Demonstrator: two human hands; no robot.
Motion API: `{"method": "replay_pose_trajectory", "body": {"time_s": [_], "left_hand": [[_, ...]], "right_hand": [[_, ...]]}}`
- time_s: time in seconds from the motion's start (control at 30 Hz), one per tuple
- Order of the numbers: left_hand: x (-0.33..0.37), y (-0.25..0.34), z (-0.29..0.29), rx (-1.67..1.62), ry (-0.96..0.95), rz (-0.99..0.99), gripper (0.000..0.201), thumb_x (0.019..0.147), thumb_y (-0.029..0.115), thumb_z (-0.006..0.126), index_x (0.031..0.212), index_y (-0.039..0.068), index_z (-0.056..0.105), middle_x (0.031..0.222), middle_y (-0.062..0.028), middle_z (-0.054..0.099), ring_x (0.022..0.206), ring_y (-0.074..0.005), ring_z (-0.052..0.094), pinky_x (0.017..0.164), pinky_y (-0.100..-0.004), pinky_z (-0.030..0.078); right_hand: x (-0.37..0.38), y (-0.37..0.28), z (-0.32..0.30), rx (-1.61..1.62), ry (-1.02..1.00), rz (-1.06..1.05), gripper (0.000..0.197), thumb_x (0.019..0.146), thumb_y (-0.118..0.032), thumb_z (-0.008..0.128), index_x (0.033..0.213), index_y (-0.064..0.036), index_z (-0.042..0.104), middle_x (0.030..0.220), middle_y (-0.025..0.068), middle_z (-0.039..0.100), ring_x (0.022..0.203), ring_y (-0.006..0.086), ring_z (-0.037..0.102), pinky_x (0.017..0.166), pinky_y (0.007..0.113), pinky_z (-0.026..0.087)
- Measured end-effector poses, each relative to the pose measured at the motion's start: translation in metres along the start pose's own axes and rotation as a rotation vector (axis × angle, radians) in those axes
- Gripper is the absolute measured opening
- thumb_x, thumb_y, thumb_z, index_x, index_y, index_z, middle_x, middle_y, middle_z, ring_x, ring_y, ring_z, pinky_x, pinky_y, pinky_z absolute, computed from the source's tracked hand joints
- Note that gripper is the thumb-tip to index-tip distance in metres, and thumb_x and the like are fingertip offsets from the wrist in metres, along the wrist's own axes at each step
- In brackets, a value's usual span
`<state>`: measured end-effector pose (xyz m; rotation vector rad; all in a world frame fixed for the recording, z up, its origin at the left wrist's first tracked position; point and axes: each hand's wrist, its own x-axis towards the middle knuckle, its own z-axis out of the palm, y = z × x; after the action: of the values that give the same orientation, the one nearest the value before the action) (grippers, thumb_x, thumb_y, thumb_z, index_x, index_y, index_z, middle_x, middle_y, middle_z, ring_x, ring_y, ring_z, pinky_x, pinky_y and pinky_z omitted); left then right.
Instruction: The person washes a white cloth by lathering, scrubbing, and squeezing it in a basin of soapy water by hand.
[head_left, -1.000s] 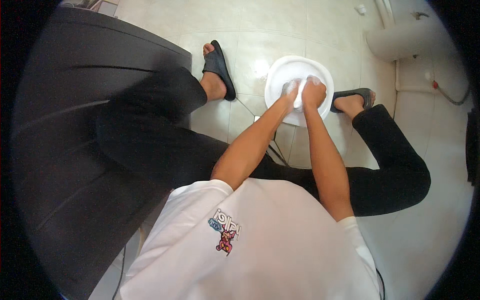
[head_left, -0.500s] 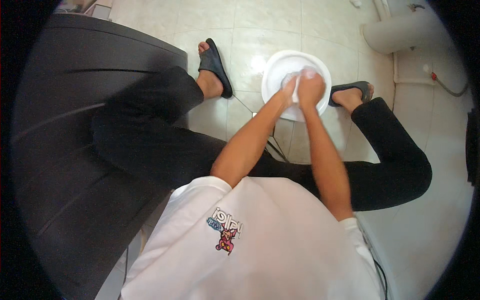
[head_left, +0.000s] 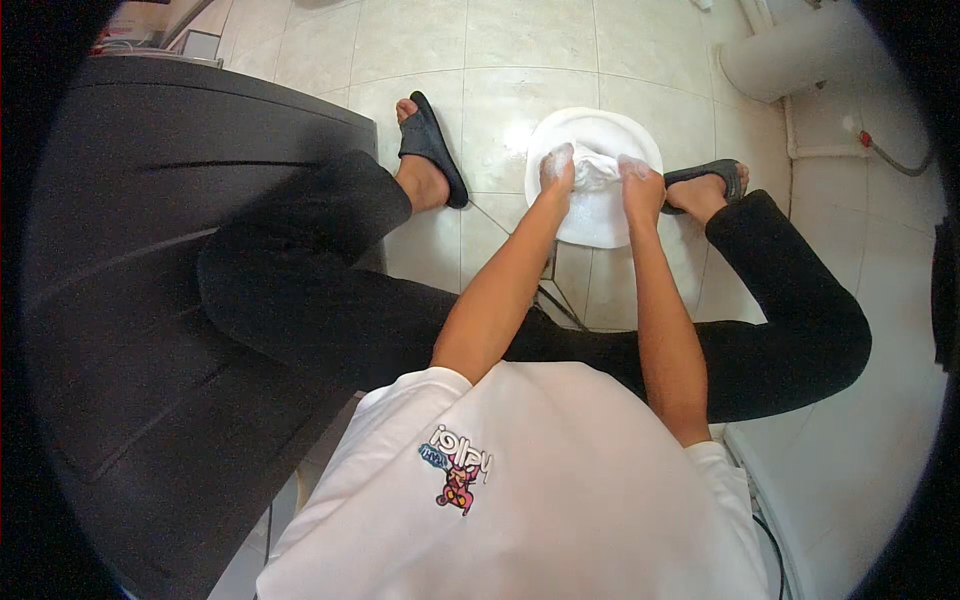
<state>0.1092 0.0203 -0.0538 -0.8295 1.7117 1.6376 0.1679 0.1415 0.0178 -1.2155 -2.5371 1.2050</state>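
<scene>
A dark cabinet (head_left: 180,290) is occupying the left side, its far end standing over a pale tiled floor (head_left: 415,45). The person is wearing a white T-shirt (head_left: 580,490), which is filling the near centre. Its chest is carrying a print (head_left: 457,487), left of centre: white dark-edged lettering beside a reddish cartoon figure, with a small blue patch whose marks are too small to tell. Black trousers (head_left: 790,370) are covering the legs, which are spreading to left and right. A pale cylindrical fixture (head_left: 790,60) is projecting at the far right. A white basin (head_left: 543,130) is resting on the floor between the feet, just beside the right sandal (head_left: 725,180); the left sandal (head_left: 428,145) is standing apart from it.

The left hand (head_left: 557,170) and right hand (head_left: 640,180) are working over the basin, a little apart, soapy suds showing on both. A white cloth (head_left: 597,168) is stretching between them, bunched and wet-looking. The left fingers are clamping its left end and the right fingers its right end, thumbs lying uppermost. The remaining fingers are mostly hiding beneath; their spacing cannot be told. How far the cloth is hanging into the basin is also unclear, white lying against white.
</scene>
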Motion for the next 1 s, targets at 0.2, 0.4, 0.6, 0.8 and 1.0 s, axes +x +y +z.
{"method": "replay_pose_trajectory", "body": {"time_s": [0.2, 0.4, 0.6, 0.8, 1.0], "left_hand": [[-0.009, 0.007, 0.001, -0.104, -0.073, -0.135, 0.053, 0.092, 0.046, 0.044, 0.129, 0.007, 0.048, 0.129, -0.0133, 0.052, 0.111, -0.0285, 0.054, 0.087, -0.0421, 0.048], [0.004, -0.007, -0.006, -0.529, -0.321, -0.423, 0.055, 0.101, 0.046, 0.027, 0.137, 0.007, 0.039, 0.136, -0.0148, 0.047, 0.12, -0.0316, 0.051, 0.097, -0.0522, 0.045], [-0.009, -0.006, 0.005, -0.792, -0.485, -0.363, 0.047, 0.099, 0.039, 0.041, 0.128, 0.002, 0.048, 0.124, -0.0171, 0.056, 0.113, -0.0317, 0.056, 0.096, -0.0497, 0.047], [-0.012, -0.01, -0.004, -0.563, -0.383, -0.105, 0.025, 0.086, 0.01, 0.061, 0.106, -0.002, 0.057, 0.111, -0.0159, 0.06, 0.101, -0.0299, 0.061, 0.085, -0.0436, 0.053], [-0.016, -0.004, 0.002, -0.705, -0.518, -0.198, 0.013, 0.076, 0.011, 0.06, 0.085, 0.003, 0.056, 0.089, -0.0114, 0.058, 0.091, -0.026, 0.061, 0.08, -0.0402, 0.053]], "right_hand": [[0.003, 0.001, -0.001, 0.627, -0.122, 0.186, 0.03, 0.083, -0.028, 0.067, 0.09, 0.0011, 0.07, 0.088, 0.0109, 0.07, 0.076, 0.0199, 0.063, 0.074, 0.033, 0.048], [-0.003, -0.009, -0.006, 0.543, -0.265, -0.004, 0.039, 0.087, -0.035, 0.064, 0.087, 0.0031, 0.069, 0.085, 0.01, 0.068, 0.072, 0.0179, 0.061, 0.068, 0.034, 0.046], [-0.003, 0.017, -0.001, -0.009, -0.463, -0.039, 0.04, 0.086, -0.038, 0.06, 0.088, 0.001, 0.068, 0.079, 0.0196, 0.067, 0.077, 0.0278, 0.065, 0.071, 0.036, 0.048], [0.001, 0.039, 0.023, -0.188, -0.137, -0.017, 0.035, 0.081, -0.025, 0.062, 0.099, 0.0048, 0.066, 0.095, 0.0252, 0.067, 0.092, 0.0334, 0.065, 0.082, 0.039, 0.049], [0.022, 0.078, 0.029, 0.148, -0.242, 0.149, 0.034, 0.078, -0.025, 0.064, 0.098, 0.0017, 0.069, 0.086, 0.0102, 0.068, 0.072, 0.0153, 0.062, 0.069, 0.029, 0.05]]}}
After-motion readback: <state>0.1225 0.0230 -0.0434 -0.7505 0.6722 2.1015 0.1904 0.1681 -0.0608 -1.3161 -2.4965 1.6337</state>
